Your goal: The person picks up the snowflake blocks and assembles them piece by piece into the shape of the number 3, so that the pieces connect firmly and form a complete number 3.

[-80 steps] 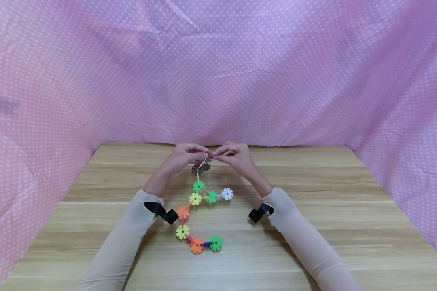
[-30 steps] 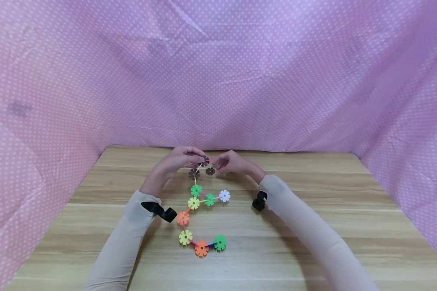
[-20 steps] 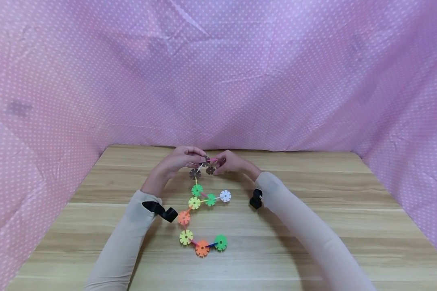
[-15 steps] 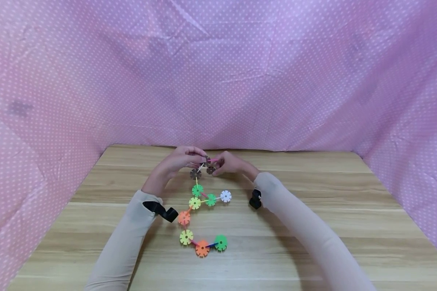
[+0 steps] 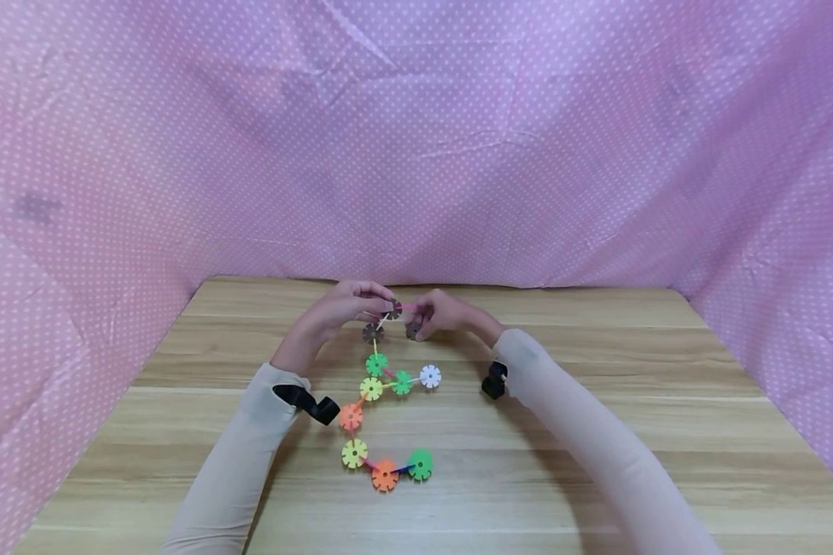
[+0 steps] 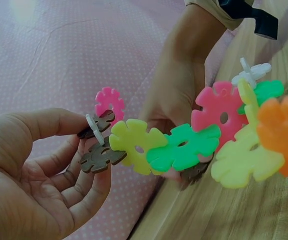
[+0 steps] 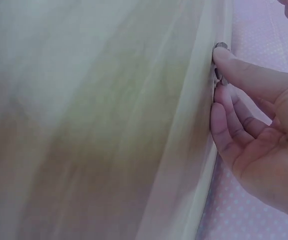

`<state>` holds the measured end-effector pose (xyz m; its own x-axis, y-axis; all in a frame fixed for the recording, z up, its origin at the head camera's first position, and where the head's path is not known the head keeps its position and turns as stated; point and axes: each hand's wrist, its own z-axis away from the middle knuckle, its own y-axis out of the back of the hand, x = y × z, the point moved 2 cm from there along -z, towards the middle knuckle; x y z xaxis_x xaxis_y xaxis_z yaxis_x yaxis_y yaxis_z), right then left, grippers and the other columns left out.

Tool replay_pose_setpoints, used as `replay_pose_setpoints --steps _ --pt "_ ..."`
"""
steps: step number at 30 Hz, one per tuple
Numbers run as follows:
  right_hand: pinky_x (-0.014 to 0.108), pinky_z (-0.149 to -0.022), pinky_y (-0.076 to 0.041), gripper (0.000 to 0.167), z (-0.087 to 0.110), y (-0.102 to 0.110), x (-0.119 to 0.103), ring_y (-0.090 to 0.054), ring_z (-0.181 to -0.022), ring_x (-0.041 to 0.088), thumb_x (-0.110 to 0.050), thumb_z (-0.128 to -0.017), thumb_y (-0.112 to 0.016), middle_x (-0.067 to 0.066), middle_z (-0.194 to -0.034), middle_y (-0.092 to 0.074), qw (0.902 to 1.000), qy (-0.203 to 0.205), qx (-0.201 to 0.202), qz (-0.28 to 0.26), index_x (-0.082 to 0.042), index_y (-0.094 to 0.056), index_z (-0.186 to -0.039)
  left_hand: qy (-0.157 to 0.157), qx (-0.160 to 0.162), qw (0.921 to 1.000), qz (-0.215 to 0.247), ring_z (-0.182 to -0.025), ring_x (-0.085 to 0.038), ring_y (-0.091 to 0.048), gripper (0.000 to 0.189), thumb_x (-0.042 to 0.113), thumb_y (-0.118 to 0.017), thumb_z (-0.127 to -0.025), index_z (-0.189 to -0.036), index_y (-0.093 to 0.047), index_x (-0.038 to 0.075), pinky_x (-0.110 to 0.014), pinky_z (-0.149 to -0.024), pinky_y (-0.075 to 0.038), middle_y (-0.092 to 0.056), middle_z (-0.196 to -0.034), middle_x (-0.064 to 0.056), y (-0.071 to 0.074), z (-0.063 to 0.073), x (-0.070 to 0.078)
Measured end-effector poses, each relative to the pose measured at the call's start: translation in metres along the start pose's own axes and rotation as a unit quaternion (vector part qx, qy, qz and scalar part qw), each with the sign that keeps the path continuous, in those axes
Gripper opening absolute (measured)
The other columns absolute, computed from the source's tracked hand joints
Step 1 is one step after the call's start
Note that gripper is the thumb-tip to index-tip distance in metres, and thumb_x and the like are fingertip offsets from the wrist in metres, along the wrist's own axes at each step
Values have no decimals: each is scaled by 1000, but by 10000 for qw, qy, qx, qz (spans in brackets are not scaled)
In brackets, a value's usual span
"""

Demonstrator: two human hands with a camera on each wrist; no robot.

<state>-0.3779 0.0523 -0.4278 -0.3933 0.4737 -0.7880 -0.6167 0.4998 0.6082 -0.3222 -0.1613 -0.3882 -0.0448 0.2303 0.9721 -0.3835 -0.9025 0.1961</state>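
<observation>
My left hand (image 5: 352, 305) pinches a dark brown snowflake disc (image 6: 102, 124) between thumb and fingers at the far end of a chain of notched plastic discs. A pink snowflake disc (image 6: 108, 102) sticks out from that brown one. Another brown disc (image 5: 372, 333) follows, joined by a white disc seen edge-on (image 6: 94, 128). Just to the right, my right hand (image 5: 446, 312) pinches a loose brown snowflake disc (image 5: 413, 331). In the right wrist view this disc (image 7: 221, 47) shows only its edge, at the thumb tip; the fingers hide the rest.
The chain runs towards me over the wooden table (image 5: 500, 486) through green (image 5: 377, 364), yellow (image 5: 371, 388) and orange discs (image 5: 350, 416), ending in a green disc (image 5: 420, 465). A side branch ends in a white disc (image 5: 430, 376). Pink dotted cloth (image 5: 416, 154) hangs behind the table.
My right hand has left the pink disc and come down to the loose brown disc. It now holds that disc slightly further right and nearer. The left hand keeps its grip.
</observation>
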Motion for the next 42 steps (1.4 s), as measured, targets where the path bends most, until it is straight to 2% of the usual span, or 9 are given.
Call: replay_pose_setpoints --steps 4,9,12,16,20,25,32,39,42 --pt "20 -78 -55 30 8 1 3 -63 -85 12 9 -80 -78 16 -97 -71 9998 -47 118 -170 8 -68 -108 51 49 10000 -15 -95 -21 -68 27 12 -67 -96 -120 -65 -1 -39 -96 -56 -73 -103 0 -3 -1 -1" --pt "23 -66 -55 24 20 2 7 -63 -77 10 9 -83 -75 20 -96 -73 9972 -239 415 -574 9 -68 -107 55 152 9999 49 -94 -19 -69 25 12 -69 -96 -118 -67 1 -34 -91 -58 -74 -101 1 -7 -3 -3" --pt "27 -65 -59 24 30 5 9 -67 -74 11 8 -86 -74 18 -95 -75 9916 -445 686 -1005 9 -69 -109 40 203 9998 79 -91 -15 -69 25 12 -69 -96 -119 -66 0 -31 -88 -58 -73 -99 2 -9 -4 -4" --pt "36 -72 -64 28 43 9 10 -72 -73 18 6 -87 -74 13 -92 -76 9771 -632 1147 -1675 8 -70 -114 56 265 9996 118 -90 -16 -67 26 11 -68 -96 -119 -66 -1 -29 -85 -58 -72 -97 3 -12 -5 -5" --pt "39 -78 -64 31 53 14 7 -73 -78 18 5 -88 -74 7 -92 -76 9576 -578 1590 -2330 8 -68 -118 21 266 9995 142 -88 -14 -68 27 11 -67 -97 -120 -65 -3 -28 -83 -58 -72 -96 4 -13 -6 -6" --pt "39 -83 -63 27 59 17 -3 -74 -83 18 4 -90 -72 4 -92 -75 9412 -379 1782 -2846 9 -65 -116 -7 239 9995 201 -86 -10 -68 29 10 -66 -98 -123 -63 -5 -26 -82 -58 -73 -95 6 -14 -7 -7" --pt "43 -88 -62 21 60 16 -9 -74 -82 16 5 -91 -69 3 -89 -74 9352 -246 1836 -3017 6 -63 -111 43 268 9993 244 -86 -11 -69 30 10 -66 -98 -124 -62 -5 -26 -83 -58 -75 -92 5 -15 -9 -7" --pt "30 -77 -64 21 60 12 -10 -74 -79 16 7 -90 -70 3 -88 -74 9324 -231 1807 -3121 6 -63 -109 51 241 9994 230 -86 -11 -69 32 11 -66 -98 -124 -62 -5 -26 -83 -58 -75 -92 6 -16 -9 -6" --pt "29 -76 -64 22 60 11 -10 -74 -78 16 7 -89 -70 3 -88 -75 9338 -246 1789 -3089 7 -64 -111 74 260 9993 240 -86 -11 -69 31 10 -66 -98 -125 -62 -5 -27 -83 -57 -75 -92 6 -16 -9 -6"
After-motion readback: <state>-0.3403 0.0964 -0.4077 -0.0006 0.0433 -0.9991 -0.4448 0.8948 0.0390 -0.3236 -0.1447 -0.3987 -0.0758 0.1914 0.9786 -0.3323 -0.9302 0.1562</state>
